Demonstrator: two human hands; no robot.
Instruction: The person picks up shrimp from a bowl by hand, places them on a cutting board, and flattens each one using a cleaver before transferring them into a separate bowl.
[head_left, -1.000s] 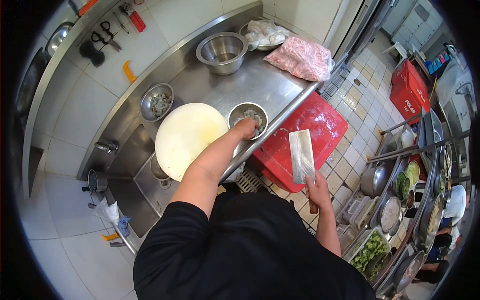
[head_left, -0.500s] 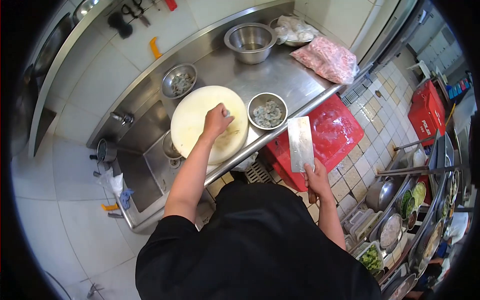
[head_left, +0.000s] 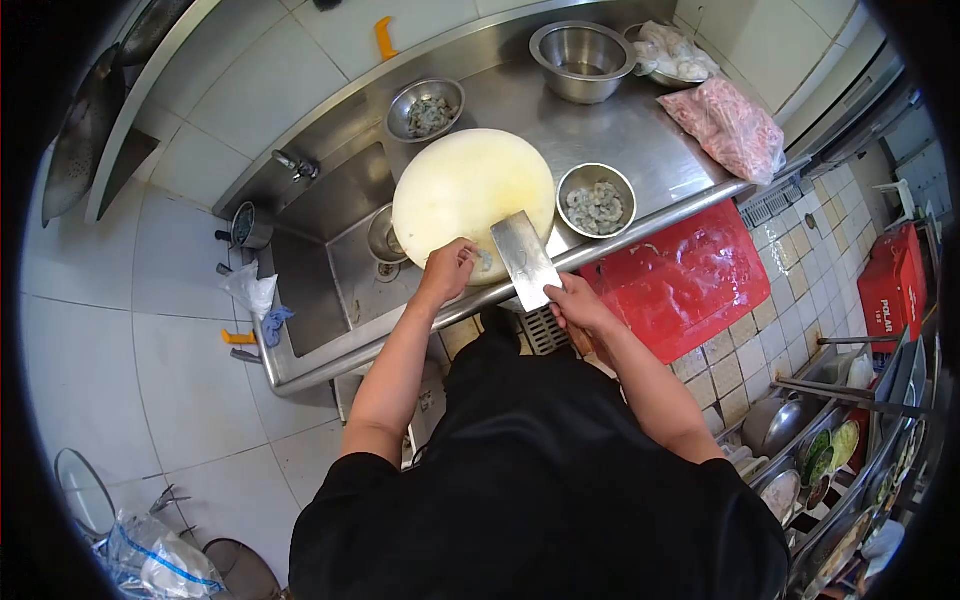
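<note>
At the near edge of the round white cutting board (head_left: 460, 180), my left hand (head_left: 449, 268) has its fingers curled together on a small grey raw shrimp (head_left: 485, 261). My right hand (head_left: 580, 304) grips the handle of a cleaver (head_left: 525, 262), its broad blade lying over the board's near right edge, just right of the shrimp. A steel bowl (head_left: 597, 201) of peeled shrimp stands right of the board. Behind the board is another steel bowl (head_left: 425, 110) with more grey shrimp.
A steel sink (head_left: 300, 290) lies to the left, with a small bowl (head_left: 384, 235) beside the board. A large steel basin (head_left: 583, 62) and a bag of pink meat (head_left: 727, 130) stand at the back right. Below the counter edge is a red plastic lid (head_left: 690, 280).
My right hand has brought the cleaver left, from beside the counter to over the board. My left hand has come down to the board's near edge with the shrimp. The view has shifted.
</note>
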